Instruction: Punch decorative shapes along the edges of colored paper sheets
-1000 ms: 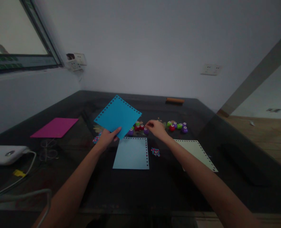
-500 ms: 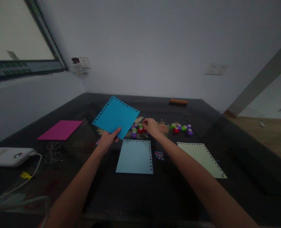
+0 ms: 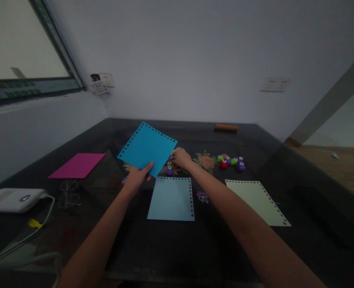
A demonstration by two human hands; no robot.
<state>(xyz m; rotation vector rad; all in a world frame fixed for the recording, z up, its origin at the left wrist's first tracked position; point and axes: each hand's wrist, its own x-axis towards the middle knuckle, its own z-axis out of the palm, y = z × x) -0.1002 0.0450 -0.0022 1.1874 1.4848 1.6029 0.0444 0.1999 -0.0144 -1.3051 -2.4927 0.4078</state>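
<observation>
My left hand [image 3: 137, 176] pinches the near corner of a bright blue paper sheet [image 3: 147, 147] with punched holes along its edges and holds it tilted above the dark table [image 3: 195, 248]. My right hand [image 3: 181, 157] reaches onto a small cluster of coloured paper punches [image 3: 169, 168] behind the sheet, fingers curled over them; what it grips is hidden. Flat in front of both hands lies a light blue sheet [image 3: 171, 199] with one punched edge.
More punches [image 3: 231, 162] sit to the right, with a pale yellow punched sheet [image 3: 258, 201] and a pile of paper bits [image 3: 202, 196]. A pink sheet [image 3: 78, 165], glasses [image 3: 68, 193] and a white device with cable [image 3: 12, 199] lie left. An orange bar [image 3: 226, 127] is by the wall.
My right hand has moved left from the gap between the punch groups onto the left cluster. The blue sheet stays raised in my left hand. The view has shifted slightly.
</observation>
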